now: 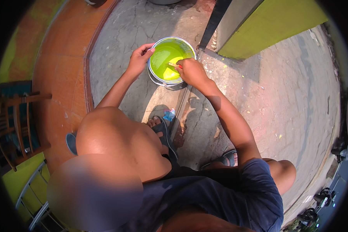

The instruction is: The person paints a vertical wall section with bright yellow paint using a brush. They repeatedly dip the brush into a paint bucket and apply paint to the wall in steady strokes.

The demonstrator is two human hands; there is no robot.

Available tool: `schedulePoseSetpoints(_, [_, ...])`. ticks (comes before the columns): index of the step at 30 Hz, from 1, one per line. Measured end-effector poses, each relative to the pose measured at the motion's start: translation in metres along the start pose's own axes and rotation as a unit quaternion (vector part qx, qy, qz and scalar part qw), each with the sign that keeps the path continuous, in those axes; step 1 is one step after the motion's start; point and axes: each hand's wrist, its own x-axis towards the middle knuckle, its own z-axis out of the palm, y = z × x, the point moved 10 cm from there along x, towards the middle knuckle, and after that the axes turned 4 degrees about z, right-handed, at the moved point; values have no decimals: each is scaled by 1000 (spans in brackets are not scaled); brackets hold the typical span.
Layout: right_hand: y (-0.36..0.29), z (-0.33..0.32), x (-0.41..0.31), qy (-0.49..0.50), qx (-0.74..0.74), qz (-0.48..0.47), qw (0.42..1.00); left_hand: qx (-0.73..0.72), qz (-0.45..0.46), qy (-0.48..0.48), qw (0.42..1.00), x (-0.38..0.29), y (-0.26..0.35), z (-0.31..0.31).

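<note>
A round metal-rimmed bucket [195,55] stands on the concrete, holding bright lime-green liquid paint [163,55]. My left hand [140,59] grips the bucket's left rim, thumb on top and fingers outside. In my right hand [192,72], above the right side of the paint, is a slim tool [172,65] with a pale, paint-marked part and a bit of red at my fingers. The tool's far end points left over the paint; whether it dips in is hard to tell. The bucket's wire handle [156,83] hangs down on the near side.
A green-painted pillar [266,32] rises right of the bucket. An orange-tiled raised step [61,69] runs along the left, with a wooden chair [21,121] and a blue-grey container [71,143]. A blue wrapper [169,114] lies by my sandal [166,136]. Motorcycles [323,200] appear far right.
</note>
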Motion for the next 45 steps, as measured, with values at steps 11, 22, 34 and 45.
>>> schedulePoseSetpoints(11, [-4,5,33,122,-13,6,992,-18,1,-16,1000,-3,7,8])
schedulePoseSetpoints(22, [-42,57,27,57,-19,-176,983,-30,5,-30,999,-5,12,9])
schedulePoseSetpoints(34, [-28,39,43,70,-52,-174,981,-19,20,-53,998,-6,15,16])
schedulePoseSetpoints(45, [-8,-33,12,86,62,-53,993,-44,10,-4,999,-5,8,3])
